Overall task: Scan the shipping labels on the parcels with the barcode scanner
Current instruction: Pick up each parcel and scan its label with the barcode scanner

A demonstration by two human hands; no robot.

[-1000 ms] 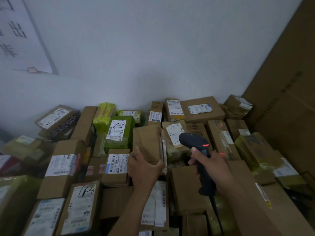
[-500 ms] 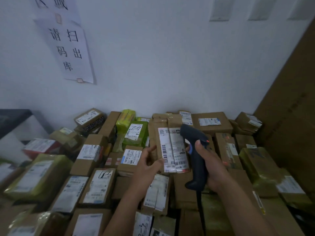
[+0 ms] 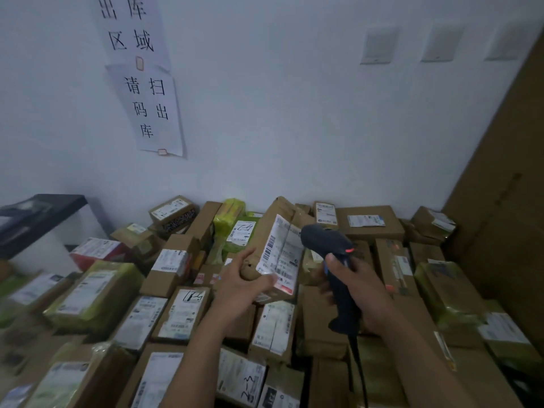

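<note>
Cardboard parcel (image 3: pixel 270 228) is held tilted by the left hand (image 3: pixel 240 282), fingers (image 3: pixel 265 281) curled round its lower end. Its white label (image 3: pixel 282 254) faces the black scanner (image 3: pixel 323 240) just right of those fingers; the right hand (image 3: pixel 363 291) grips the scanner's handle. Below both hands lies a pile (image 3: pixel 182 313) of parcels.

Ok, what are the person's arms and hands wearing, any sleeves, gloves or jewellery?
The left hand and right hand are bare: no gloves, no ring that I can see. The left forearm and right forearm are uncovered down to the frame's bottom edge, with no sleeve, watch or wristband in view.
</note>
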